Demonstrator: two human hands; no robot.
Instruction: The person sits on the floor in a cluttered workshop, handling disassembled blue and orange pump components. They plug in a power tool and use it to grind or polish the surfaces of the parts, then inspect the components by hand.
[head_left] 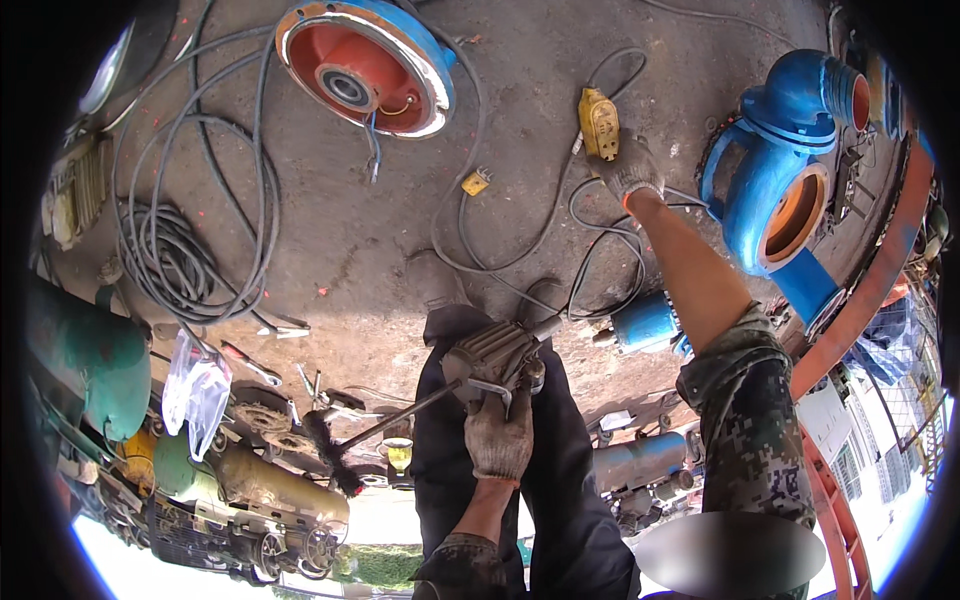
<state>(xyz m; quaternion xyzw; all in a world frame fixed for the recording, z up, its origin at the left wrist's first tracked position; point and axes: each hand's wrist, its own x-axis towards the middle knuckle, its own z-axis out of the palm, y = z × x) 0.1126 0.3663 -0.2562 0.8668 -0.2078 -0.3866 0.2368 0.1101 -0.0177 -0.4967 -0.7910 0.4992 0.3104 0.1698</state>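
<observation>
My left hand (500, 437), in a worn work glove, is closed round the handle of a grey metal power tool (492, 358) held over my legs. A thin rod reaches from the tool toward a dark, bristly piece (330, 450) at lower left; I cannot tell if they join. My right arm stretches forward, and the gloved right hand (633, 167) grips the near end of a yellow extension socket (599, 118) at floor level. Its fingertips are partly hidden. Left of it, a yellow plug (476, 182) lies loose on the concrete.
Grey cable (165, 250) lies coiled at left and loops across the floor. A blue-rimmed round housing (420, 75) with a red inside sits at the top. Right stands a blue pump casing (752, 215); a smaller blue motor (645, 322) lies nearer. A green tank (95, 365) is at left.
</observation>
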